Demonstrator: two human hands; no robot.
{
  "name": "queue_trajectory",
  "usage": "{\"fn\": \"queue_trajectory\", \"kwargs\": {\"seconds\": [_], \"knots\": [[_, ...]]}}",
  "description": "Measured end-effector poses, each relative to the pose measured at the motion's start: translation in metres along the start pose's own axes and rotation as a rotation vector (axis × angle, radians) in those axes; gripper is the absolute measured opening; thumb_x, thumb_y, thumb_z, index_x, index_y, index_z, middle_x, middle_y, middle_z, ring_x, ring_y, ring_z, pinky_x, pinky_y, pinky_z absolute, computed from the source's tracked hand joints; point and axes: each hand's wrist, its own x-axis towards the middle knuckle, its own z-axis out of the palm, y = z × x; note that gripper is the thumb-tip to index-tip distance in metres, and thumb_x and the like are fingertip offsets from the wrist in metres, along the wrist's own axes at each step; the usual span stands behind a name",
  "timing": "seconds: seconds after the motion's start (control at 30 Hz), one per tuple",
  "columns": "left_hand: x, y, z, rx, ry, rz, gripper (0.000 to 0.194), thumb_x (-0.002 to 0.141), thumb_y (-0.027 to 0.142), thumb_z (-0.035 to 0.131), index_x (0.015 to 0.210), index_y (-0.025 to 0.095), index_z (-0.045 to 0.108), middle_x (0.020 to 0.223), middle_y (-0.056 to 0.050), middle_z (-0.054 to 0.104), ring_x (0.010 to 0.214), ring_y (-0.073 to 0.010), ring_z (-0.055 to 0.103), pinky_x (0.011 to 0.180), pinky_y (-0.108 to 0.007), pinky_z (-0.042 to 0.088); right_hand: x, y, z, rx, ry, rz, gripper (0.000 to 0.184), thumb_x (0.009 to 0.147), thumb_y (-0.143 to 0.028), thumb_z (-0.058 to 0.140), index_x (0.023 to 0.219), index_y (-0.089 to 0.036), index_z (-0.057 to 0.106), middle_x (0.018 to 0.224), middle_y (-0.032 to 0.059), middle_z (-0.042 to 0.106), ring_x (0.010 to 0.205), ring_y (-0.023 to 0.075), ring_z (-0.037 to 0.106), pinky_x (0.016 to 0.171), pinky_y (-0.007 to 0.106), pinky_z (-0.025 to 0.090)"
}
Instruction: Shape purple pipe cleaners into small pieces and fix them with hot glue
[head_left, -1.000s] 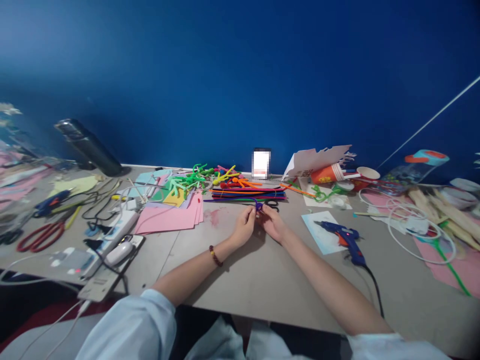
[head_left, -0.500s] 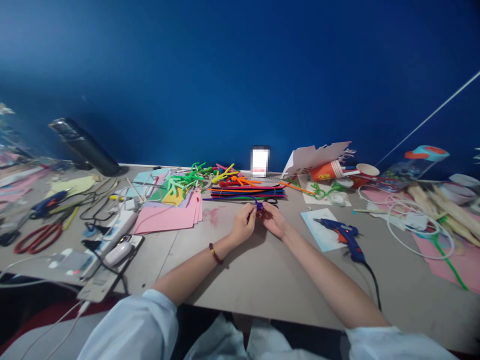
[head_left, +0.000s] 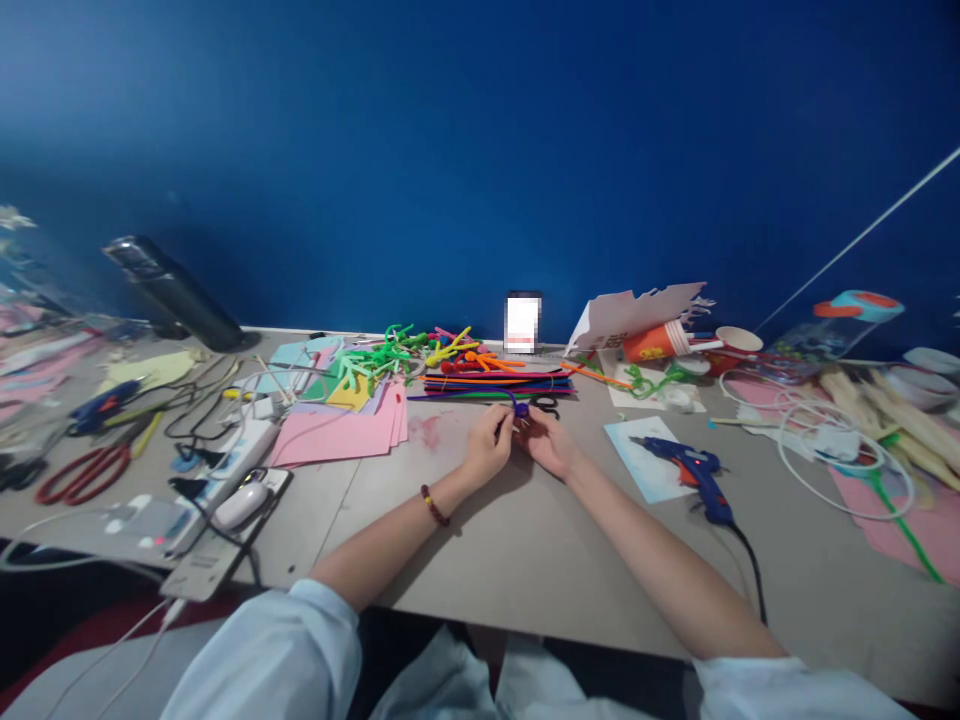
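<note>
Both hands meet over the middle of the table around a purple pipe cleaner (head_left: 520, 409), part of which is coiled into a small lump between the fingertips. My left hand (head_left: 490, 440) pinches it from the left, and a bracelet circles that wrist. On the other side, the fingers of my right hand (head_left: 548, 440) close on the same lump. A loose purple end stretches leftward above my left hand. Just behind lies a bundle of straight pipe cleaners (head_left: 495, 384) in several colours, with black scissor handles (head_left: 546, 407) beside it.
Pink paper sheets (head_left: 337, 435) and bent green pipe cleaners (head_left: 375, 355) lie left of the bundle. A glue gun (head_left: 694, 467) rests on light-blue paper at right. Far left are a power strip (head_left: 236, 460), red-handled scissors (head_left: 86, 473) and a black bottle (head_left: 176, 295).
The whole view has shifted very slightly. Both hands stay in the same place on the purple pipe cleaner, with only small finger movement at the lump.
</note>
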Motion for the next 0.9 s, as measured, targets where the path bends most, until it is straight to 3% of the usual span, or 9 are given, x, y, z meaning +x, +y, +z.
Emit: {"fn": "queue_trajectory", "kwargs": {"seconds": [0.27,0.5,0.77,0.9], "knots": [[0.0,-0.002,0.0,0.028,0.013,0.054,0.017,0.091,0.021,0.041,0.083,0.016,0.055,0.076,-0.003,0.055,0.072,-0.0137,0.051,0.068,-0.027,0.043,-0.001,-0.001,-0.002,-0.021,-0.01,-0.045,0.007,0.071,-0.019,0.07,0.077,-0.021,0.066,0.078,-0.0022,0.07,0.077,0.0133,0.061,0.071,0.027,0.049],[-0.002,-0.003,-0.001,0.023,-0.016,0.068,0.017,0.092,0.02,0.04,0.086,0.017,0.056,0.079,-0.004,0.056,0.074,-0.0138,0.052,0.069,-0.027,0.043,-0.001,0.001,-0.003,0.009,-0.003,0.002,0.011,0.075,-0.032,0.069,0.076,-0.022,0.065,0.076,-0.0028,0.068,0.074,0.014,0.061,0.071,0.03,0.049],[0.0,-0.005,-0.001,0.025,0.026,0.022,0.019,0.092,0.022,0.039,0.081,0.017,0.054,0.076,-0.003,0.055,0.072,-0.0139,0.05,0.069,-0.027,0.042,-0.001,0.007,-0.004,-0.092,-0.038,-0.062,0.018,0.07,-0.022,0.074,0.085,-0.022,0.064,0.08,-0.0027,0.067,0.074,0.0118,0.06,0.067,0.026,0.048],[0.0,-0.003,0.0,0.001,0.024,0.012,0.018,0.091,0.023,0.041,0.081,0.017,0.055,0.075,-0.003,0.055,0.071,-0.0135,0.051,0.067,-0.026,0.042,0.002,0.01,-0.008,-0.084,-0.016,-0.064,0.02,0.066,-0.022,0.077,0.08,-0.022,0.063,0.077,-0.0028,0.066,0.074,0.0123,0.06,0.068,0.026,0.048]]}}
